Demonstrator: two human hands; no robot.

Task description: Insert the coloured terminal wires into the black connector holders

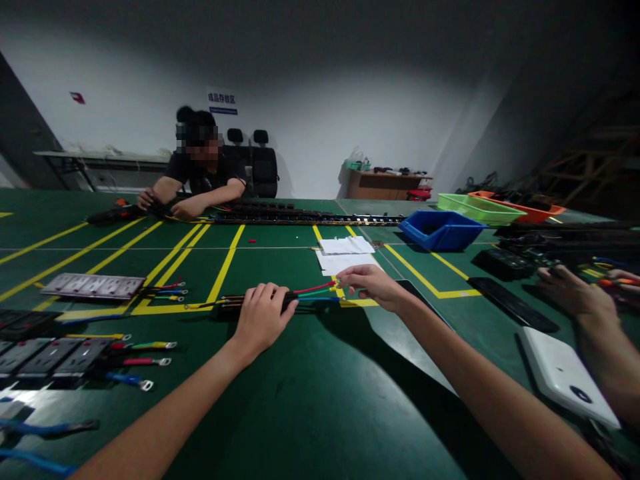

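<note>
On the left of the worktop (295, 407), a socket strip (60, 353) trails lugged wires; up at the far edge, another person (193, 173) leans in, hands on dark parts. Now mid-worktop: the left hand (263, 307) is curled over a black block (290, 298), lying well in from the far edge. Red wire (315, 289) runs rightward, and the right hand (367, 283) is narrow, fingertips pinching its end! Paper sheets (347, 247) lie just beyond, then a blue bin (443, 230) towards the far right corner.
</note>
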